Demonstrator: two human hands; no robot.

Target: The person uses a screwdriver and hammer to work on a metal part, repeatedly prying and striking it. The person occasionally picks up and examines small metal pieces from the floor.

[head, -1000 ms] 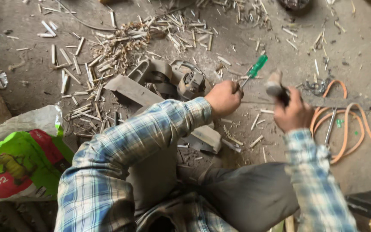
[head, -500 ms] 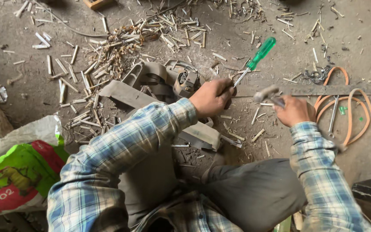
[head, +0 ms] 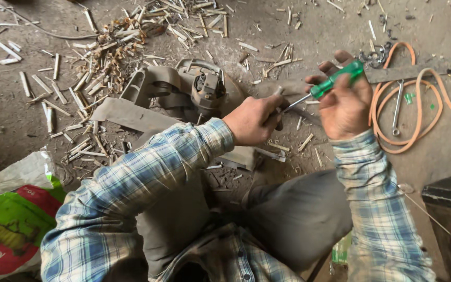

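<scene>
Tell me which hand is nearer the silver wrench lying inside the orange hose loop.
Right. The right hand, gripping the green screwdriver, is just left of the wrench; the left hand sits farther left.

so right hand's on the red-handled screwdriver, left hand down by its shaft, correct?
Not quite: the screwdriver handle is green, not red, as the head view shows. The rest holds: the right hand grips the handle and the left hand is down at the shaft.
</scene>
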